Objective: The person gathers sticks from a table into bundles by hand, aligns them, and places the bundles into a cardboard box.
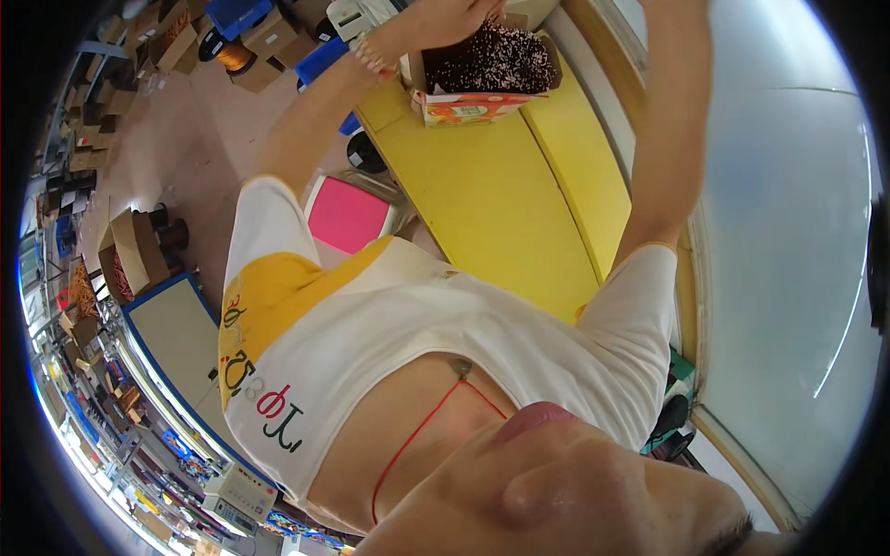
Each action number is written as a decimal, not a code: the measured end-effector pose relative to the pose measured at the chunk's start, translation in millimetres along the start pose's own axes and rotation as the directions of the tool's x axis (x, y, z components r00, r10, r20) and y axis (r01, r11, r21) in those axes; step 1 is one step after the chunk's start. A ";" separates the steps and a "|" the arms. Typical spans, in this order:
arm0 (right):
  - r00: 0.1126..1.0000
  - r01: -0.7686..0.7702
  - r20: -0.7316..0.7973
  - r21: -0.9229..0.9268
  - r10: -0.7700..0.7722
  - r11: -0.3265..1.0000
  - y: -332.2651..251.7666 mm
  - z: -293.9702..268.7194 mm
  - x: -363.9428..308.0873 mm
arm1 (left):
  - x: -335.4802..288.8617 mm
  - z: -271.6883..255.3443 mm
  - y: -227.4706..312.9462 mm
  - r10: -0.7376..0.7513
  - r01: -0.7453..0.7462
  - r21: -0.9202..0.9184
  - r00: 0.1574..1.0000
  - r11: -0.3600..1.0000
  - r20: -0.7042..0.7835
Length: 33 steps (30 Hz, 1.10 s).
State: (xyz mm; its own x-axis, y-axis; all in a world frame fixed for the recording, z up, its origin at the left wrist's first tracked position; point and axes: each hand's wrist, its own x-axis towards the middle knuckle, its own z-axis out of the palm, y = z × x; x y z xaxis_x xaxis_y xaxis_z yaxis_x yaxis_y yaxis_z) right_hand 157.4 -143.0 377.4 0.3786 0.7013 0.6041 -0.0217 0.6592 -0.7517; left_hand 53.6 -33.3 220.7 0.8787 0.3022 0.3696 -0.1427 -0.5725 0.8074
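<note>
At the top of the head view, my left hand (pixel 452 20) reaches over the left rim of an open carton (pixel 468 109) with a red, orange and white printed side. Its fingers are bent and drawn together near the carton's contents; what they hold, if anything, is hidden. A beaded bracelet (pixel 369 57) circles that wrist. Packed inside the carton are many thin dark pieces with white tips (pixel 482 63). My right forearm (pixel 675 102) runs up past the carton's right side, and its hand is cut off by the upper edge.
The carton stands on a yellow tabletop (pixel 491 195) in front of me. A pink-topped stool (pixel 348 215) is beside it. On the floor at left are cardboard boxes (pixel 139 250) and an orange cable spool (pixel 234 57). A pale panel (pixel 779 204) borders the right.
</note>
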 end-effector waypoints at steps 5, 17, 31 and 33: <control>0.984 -0.170 0.051 -0.017 0.171 0.985 89.8 -15.1 8.7 | -26.8 9.3 -73.2 -0.023 0.023 0.008 1.000 1.000 -0.006; 0.853 -0.042 0.318 -0.748 0.413 0.662 168.9 -110.9 -82.1 | -112.4 -1.2 -122.6 -0.126 0.331 0.236 0.783 0.914 -0.609; 0.836 -0.275 -0.162 -0.951 0.524 0.144 226.4 -238.0 -198.3 | -155.9 48.8 -193.3 -0.231 0.462 0.552 0.869 0.694 -0.437; 0.838 -0.320 -0.192 -0.931 0.511 0.176 201.8 -219.1 -229.9 | -163.8 59.1 -143.4 -0.402 0.534 0.329 0.828 0.779 -0.392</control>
State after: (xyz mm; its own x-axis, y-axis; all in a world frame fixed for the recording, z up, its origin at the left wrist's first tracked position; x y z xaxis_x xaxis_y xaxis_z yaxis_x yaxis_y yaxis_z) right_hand 268.7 -230.7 28.9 0.4834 0.8725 0.0715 0.7363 -0.3610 -0.5723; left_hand -42.9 -45.7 17.2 0.6063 0.7787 0.1613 0.5083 -0.5354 0.6745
